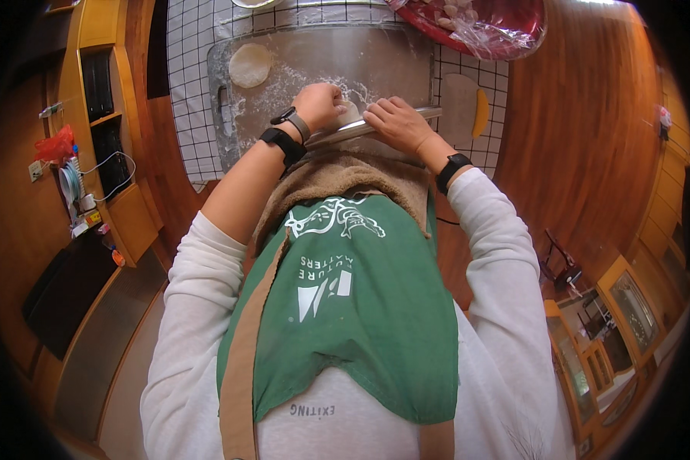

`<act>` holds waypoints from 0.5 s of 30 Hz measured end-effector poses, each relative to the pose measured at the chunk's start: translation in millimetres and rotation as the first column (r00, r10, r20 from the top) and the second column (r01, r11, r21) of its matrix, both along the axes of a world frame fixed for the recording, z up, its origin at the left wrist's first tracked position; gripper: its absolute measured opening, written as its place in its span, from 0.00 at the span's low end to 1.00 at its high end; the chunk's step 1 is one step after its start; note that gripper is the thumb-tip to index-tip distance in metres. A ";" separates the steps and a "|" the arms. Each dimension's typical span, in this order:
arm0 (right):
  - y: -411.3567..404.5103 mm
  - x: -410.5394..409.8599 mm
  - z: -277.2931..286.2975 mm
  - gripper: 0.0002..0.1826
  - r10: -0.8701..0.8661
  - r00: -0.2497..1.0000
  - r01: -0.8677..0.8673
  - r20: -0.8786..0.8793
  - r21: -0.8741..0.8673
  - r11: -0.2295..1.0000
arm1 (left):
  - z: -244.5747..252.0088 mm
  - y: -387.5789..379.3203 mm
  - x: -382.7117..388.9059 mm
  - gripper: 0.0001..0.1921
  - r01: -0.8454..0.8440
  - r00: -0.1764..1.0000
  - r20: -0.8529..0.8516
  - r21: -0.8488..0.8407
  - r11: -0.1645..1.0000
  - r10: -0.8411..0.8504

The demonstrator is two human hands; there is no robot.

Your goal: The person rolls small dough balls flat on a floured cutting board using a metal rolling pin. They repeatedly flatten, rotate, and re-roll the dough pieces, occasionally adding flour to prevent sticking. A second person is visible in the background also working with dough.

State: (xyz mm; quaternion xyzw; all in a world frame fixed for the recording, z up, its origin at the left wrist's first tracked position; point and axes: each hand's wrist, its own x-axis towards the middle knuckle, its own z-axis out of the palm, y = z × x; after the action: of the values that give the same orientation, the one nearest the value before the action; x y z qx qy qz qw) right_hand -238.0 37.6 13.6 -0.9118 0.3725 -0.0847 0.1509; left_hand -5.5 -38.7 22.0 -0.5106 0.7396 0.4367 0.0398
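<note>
My left hand pinches the edge of a small dough piece on a flour-dusted board. My right hand is closed over a metal rolling pin, which lies slanted along the board's near side. The dough sits just beyond the pin, between my two hands, and my left fingers partly cover it. At the board's far left lies a flat, round dough wrapper.
A red basin with dough pieces under plastic film stands at the far right. A pale scraper with a yellow edge lies right of the board on the checked tablecloth. A brown towel lies over my apron.
</note>
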 end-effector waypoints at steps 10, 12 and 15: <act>-4.8 56.4 -15.1 0.18 -0.587 0.808 0.581 -0.050 -0.098 0.808 | 0.0 -4.0 -3.8 0.09 0.064 0.998 -0.011 -0.051 0.997 -0.065; -6.9 55.9 -10.5 0.18 -0.539 0.842 0.534 -0.019 -0.107 0.839 | -0.1 -5.7 -7.8 0.10 0.080 0.997 0.011 -0.034 0.996 -0.080; -22.1 52.8 -4.6 0.21 -0.530 0.840 0.531 -0.115 -0.028 0.847 | 2.1 -7.3 -9.9 0.09 0.070 0.998 -0.001 -0.060 0.996 -0.071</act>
State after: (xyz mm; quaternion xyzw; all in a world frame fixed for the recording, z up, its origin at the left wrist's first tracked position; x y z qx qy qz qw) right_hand -185.2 15.5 9.0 -0.7763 0.6185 -0.0681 0.1015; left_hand -15.5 -46.1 24.0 -0.4845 0.7699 0.4136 0.0388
